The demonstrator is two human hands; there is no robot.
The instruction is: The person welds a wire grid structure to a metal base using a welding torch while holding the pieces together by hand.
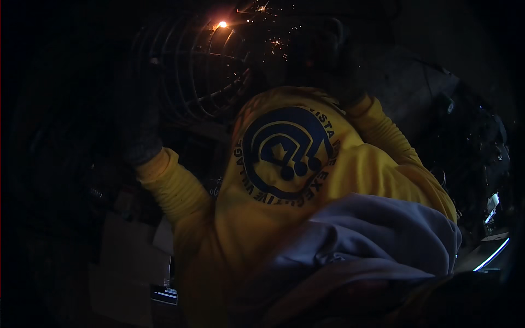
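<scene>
A rounded metal wire cage (194,82) with curved bars stands at the upper left of the head view. At its top edge a bright orange glow throws sparks to the right. My left hand (139,123), in a dark glove, is beside the cage's left side; its fingers are lost in the dark, so whether it touches the bars cannot be told. My right hand (344,85) is up to the right of the sparks, almost black. A dark shape lies around it, and what it holds, if anything, does not show.
Pale flat panels or boxes (123,262) stand at lower left. A greyish cloth (372,235) hangs across the lower middle, over my yellow shirt. At right are dark cluttered shapes (465,136) and a bright strip (492,255). Most surroundings are too dark to make out.
</scene>
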